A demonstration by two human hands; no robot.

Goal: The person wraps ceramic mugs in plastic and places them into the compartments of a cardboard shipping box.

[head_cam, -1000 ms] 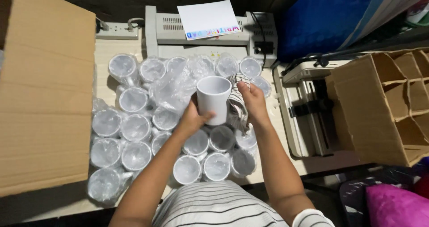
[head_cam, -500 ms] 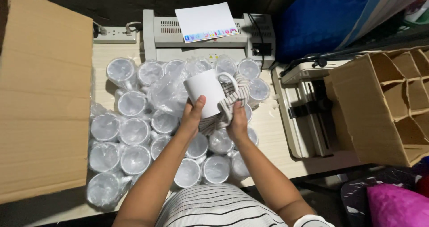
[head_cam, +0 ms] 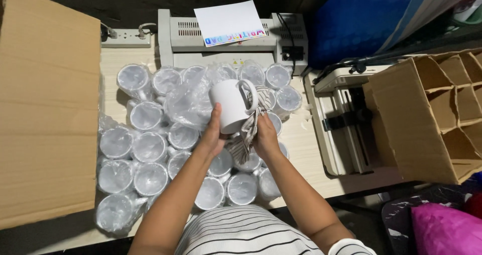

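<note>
Mug: white ceramic mug [head_cam: 232,106], unwrapped and bare, tilted on its side above the middle of the bench, handle turned to the right.
Left hand: left hand [head_cam: 213,134] cups the mug's lower left wall from beneath, fingers curled round and pressed to the ceramic.
Right hand: right hand [head_cam: 264,136] grips a striped cloth [head_cam: 251,126] just right of the mug; fingers closed on the cloth, thumb side toward the handle.
Cloth: bunched at the handle and hanging down between the two hands, touching the mug's right side.
Progress: by the look of it, one mug is out of its plastic and being wiped; I judge the job is at an early stage, since nearly every other mug is still wrapped.
Wrapped mugs: wrapped mugs [head_cam: 146,115] stand packed rim-up in clear plastic, filling the bench left, near and far of the hands.
Bench: pale wooden bench [head_cam: 307,145], bare only in a strip right of the mugs.
Left side: large flat cardboard sheet [head_cam: 47,114] lies over the left end.
Far side: grey laminating machine [head_cam: 226,40] with a white paper pad [head_cam: 228,21] lying on it; a power strip [head_cam: 125,36] to its left.
Right side: paper cutter [head_cam: 344,129], then a cardboard carton with dividers [head_cam: 432,114], its visible cells empty.
</note>
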